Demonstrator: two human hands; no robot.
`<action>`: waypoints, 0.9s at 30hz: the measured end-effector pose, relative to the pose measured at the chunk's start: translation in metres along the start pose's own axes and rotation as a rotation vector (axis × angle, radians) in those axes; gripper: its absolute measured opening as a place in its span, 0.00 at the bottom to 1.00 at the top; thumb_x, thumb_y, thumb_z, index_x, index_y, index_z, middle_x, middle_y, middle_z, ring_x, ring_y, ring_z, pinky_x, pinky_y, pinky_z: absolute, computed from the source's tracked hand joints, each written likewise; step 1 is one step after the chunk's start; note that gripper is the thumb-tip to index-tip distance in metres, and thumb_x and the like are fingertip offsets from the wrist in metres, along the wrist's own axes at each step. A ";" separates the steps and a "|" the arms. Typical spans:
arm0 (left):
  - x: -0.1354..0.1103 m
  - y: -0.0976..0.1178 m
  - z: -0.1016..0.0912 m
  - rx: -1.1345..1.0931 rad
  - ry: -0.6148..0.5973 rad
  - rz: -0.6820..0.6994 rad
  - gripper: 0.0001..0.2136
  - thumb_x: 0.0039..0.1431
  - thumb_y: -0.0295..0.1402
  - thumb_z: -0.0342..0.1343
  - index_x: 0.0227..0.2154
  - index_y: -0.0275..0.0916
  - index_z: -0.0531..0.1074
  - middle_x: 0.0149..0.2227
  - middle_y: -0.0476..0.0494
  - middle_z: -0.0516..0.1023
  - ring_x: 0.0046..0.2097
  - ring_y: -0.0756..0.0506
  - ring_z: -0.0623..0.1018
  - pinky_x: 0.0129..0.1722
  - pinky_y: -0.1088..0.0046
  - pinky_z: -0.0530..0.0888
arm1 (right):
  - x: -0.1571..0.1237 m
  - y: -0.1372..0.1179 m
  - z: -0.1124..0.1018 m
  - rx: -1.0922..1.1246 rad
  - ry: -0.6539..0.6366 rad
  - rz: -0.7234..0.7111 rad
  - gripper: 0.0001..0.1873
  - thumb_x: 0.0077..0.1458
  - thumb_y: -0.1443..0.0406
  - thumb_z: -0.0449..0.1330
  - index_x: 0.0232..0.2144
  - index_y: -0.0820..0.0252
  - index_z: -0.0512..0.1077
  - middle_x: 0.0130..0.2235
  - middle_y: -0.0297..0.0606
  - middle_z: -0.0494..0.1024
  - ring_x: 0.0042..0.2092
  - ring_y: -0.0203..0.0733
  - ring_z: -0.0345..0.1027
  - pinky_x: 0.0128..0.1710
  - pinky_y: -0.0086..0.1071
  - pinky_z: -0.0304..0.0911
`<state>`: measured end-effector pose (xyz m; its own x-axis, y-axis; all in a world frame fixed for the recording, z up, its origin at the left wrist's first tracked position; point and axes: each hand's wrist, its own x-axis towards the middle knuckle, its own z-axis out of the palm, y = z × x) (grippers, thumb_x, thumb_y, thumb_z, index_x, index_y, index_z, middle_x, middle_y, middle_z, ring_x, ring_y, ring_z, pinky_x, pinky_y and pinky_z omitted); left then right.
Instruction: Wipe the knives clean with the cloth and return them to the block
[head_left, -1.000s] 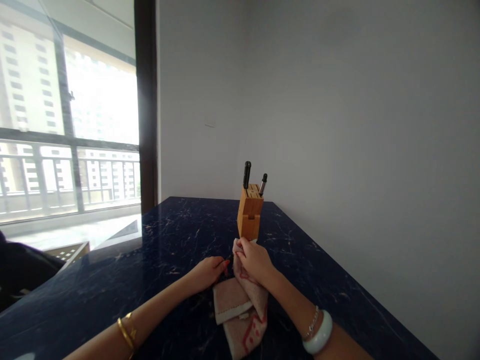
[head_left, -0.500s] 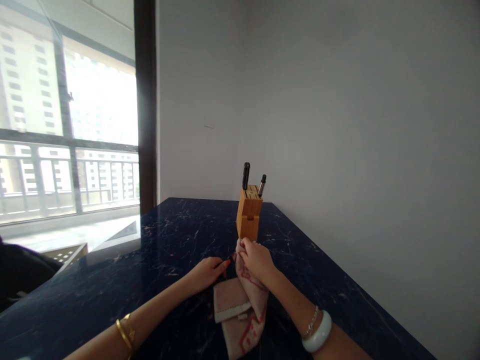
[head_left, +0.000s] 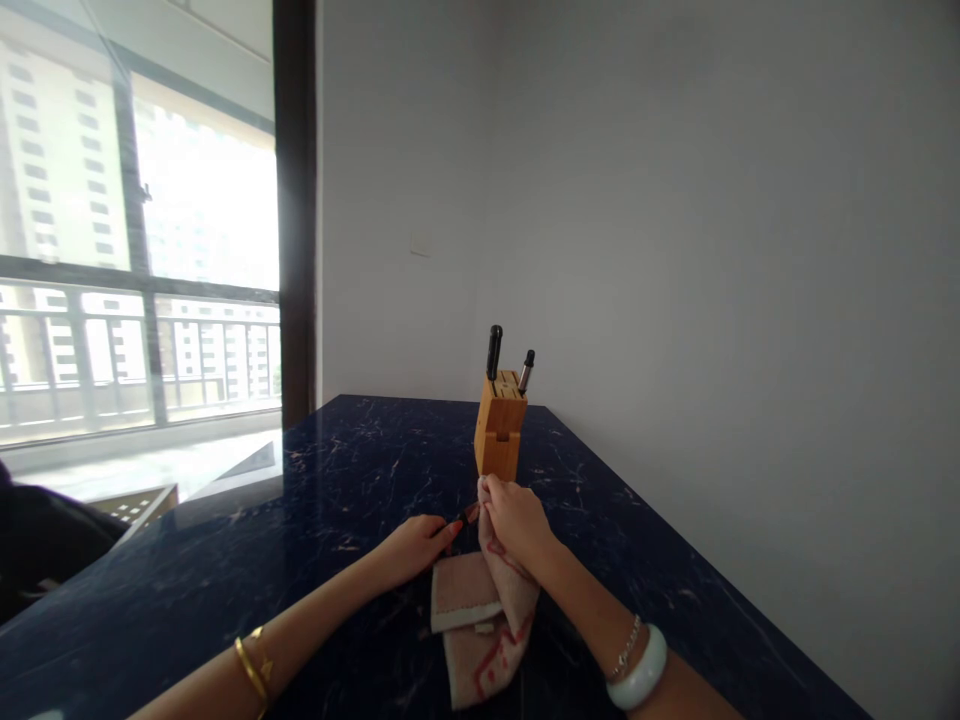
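Head view showed one cloth (head_left: 484, 625), one block (head_left: 500, 435) with two handles. Right hand (head_left: 516, 522) pinched the cloth at frame center; left hand (head_left: 415, 547) gripped something dark I couldn't make out.

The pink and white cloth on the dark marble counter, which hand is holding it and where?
The right hand grips the pink and white cloth by its bunched upper end. What the left hand pinches beside it cannot be told.

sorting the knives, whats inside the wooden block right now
Two handles stick out of the wooden knife block: a black handle and a thinner handle to its right. Their blades are hidden inside the block; other slots look empty.
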<state>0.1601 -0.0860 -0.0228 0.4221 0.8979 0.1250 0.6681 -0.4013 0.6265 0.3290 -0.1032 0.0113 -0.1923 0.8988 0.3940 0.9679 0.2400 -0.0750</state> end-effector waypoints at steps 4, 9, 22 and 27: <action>0.000 0.000 0.000 0.005 0.003 0.004 0.26 0.51 0.51 0.34 0.22 0.36 0.69 0.16 0.50 0.66 0.20 0.51 0.65 0.21 0.78 0.58 | -0.002 -0.005 0.005 0.056 -0.023 -0.116 0.09 0.53 0.63 0.45 0.38 0.54 0.60 0.36 0.33 0.70 0.38 0.37 0.63 0.33 0.27 0.50; -0.001 -0.003 -0.001 0.023 0.008 0.047 0.25 0.52 0.50 0.34 0.21 0.36 0.68 0.17 0.50 0.67 0.21 0.51 0.65 0.22 0.78 0.59 | 0.004 0.010 0.006 0.007 0.043 -0.082 0.09 0.54 0.66 0.44 0.37 0.56 0.60 0.35 0.34 0.71 0.37 0.37 0.64 0.32 0.27 0.50; -0.002 0.000 0.000 -0.016 0.023 0.064 0.24 0.53 0.49 0.34 0.20 0.37 0.67 0.17 0.51 0.66 0.21 0.52 0.65 0.24 0.78 0.59 | 0.001 0.005 0.009 0.153 0.009 -0.121 0.09 0.54 0.64 0.45 0.39 0.56 0.59 0.37 0.35 0.71 0.39 0.37 0.64 0.33 0.26 0.50; -0.001 -0.001 0.001 -0.003 0.040 0.082 0.23 0.54 0.48 0.34 0.20 0.37 0.67 0.18 0.51 0.66 0.21 0.52 0.64 0.23 0.78 0.59 | 0.012 0.028 0.011 0.133 0.012 0.112 0.09 0.54 0.63 0.45 0.39 0.56 0.58 0.36 0.36 0.71 0.37 0.37 0.65 0.31 0.26 0.51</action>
<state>0.1591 -0.0867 -0.0245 0.4509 0.8684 0.2066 0.6306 -0.4737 0.6148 0.3524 -0.0815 0.0038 -0.0819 0.9182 0.3876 0.9529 0.1861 -0.2394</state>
